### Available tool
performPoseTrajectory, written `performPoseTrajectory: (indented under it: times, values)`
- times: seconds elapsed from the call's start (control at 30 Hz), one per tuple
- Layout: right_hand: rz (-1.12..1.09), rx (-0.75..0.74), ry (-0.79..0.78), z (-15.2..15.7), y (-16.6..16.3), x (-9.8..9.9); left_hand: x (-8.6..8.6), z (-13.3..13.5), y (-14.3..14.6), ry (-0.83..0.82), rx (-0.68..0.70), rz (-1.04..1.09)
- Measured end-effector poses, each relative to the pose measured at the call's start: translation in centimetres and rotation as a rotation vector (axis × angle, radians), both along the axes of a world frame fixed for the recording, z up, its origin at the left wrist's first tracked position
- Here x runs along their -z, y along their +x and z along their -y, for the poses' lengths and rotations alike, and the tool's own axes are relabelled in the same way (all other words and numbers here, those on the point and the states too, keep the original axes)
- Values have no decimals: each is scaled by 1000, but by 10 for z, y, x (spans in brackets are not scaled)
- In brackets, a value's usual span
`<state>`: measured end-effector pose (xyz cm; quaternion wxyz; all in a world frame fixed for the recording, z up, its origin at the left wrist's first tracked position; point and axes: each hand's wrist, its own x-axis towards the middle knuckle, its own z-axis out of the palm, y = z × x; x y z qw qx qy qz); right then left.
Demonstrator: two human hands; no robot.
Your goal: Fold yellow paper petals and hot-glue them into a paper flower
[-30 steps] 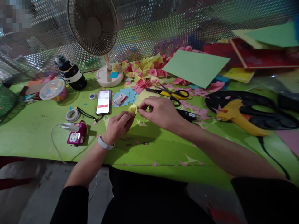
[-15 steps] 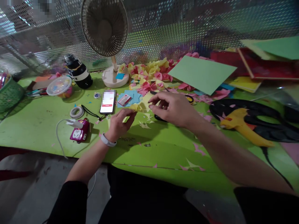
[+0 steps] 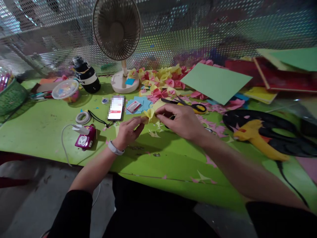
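Between my hands, above the green table [image 3: 138, 162], is a small yellow paper flower [image 3: 149, 114]. My left hand [image 3: 128, 132] pinches it from the left, thumb and fingertips closed on its base. My right hand [image 3: 180, 120] has its thumb and fingertips closed at the flower's right edge, gripping a petal. Black-handled scissors [image 3: 198, 108] lie just behind the right hand, partly hidden by it. Yellow paper scraps [image 3: 155, 134] lie below the hands. Blue paper squares [image 3: 142, 103] with a small red-and-white packet [image 3: 133, 106] on top lie behind the left hand.
Pink and yellow paper flowers [image 3: 163, 77] are heaped at the back. A fan [image 3: 121, 82], a black bottle [image 3: 88, 79] and a phone [image 3: 116, 109] stand or lie left of them. A yellow glue gun [image 3: 257, 137] rests at right; a purple power adapter [image 3: 85, 138] sits at left.
My right hand has moved left and down to the yellow flower, and its fingers have closed on the petal. The flower has opened into view; scissors show more behind the hand.
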<state>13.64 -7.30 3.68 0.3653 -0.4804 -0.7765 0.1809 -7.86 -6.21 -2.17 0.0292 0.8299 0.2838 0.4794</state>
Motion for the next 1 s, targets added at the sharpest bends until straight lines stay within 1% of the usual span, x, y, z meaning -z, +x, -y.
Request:
performPoseTrajectory:
  times: [0.13, 0.2, 0.23, 0.27, 0.3, 0.33, 0.4, 0.47, 0.53, 0.67, 0.83, 0.9, 1.0]
  values:
    - [-25, 90, -56, -6, 8, 1, -5, -6, -5, -21, 22, 81]
    - [-46, 129, -102, -12, 14, 3, -12, -11, -12, -124, -65, 136]
    - [-49, 138, -123, -16, 17, 5, -15, -14, -17, -192, -135, 126]
    - [-42, 143, -139, -19, 20, 8, -18, -17, -22, -270, -215, 84]
    - [-27, 149, -148, -23, 22, 12, -20, -19, -26, -352, -281, -12]
    - [-1, 153, -151, -26, 23, 15, -21, -21, -30, -449, -333, -154]
    - [69, 167, -150, -32, 25, 22, -20, -23, -36, -586, -371, -422]
    - [128, 185, -154, -36, 25, 28, -17, -24, -38, -635, -360, -596]
    - [160, 209, -164, -39, 25, 31, -14, -23, -36, -642, -335, -660]
    - [189, 277, -171, -39, 24, 28, -12, -20, -31, -686, -291, -657]
    - [166, 303, -201, -40, 30, 20, -10, -20, -29, -619, -240, -632]
    - [129, 317, -212, -47, 37, 19, -8, -21, -29, -629, -208, -606]
    - [99, 336, -220, -66, 46, 22, -4, -22, -28, -640, -148, -556]
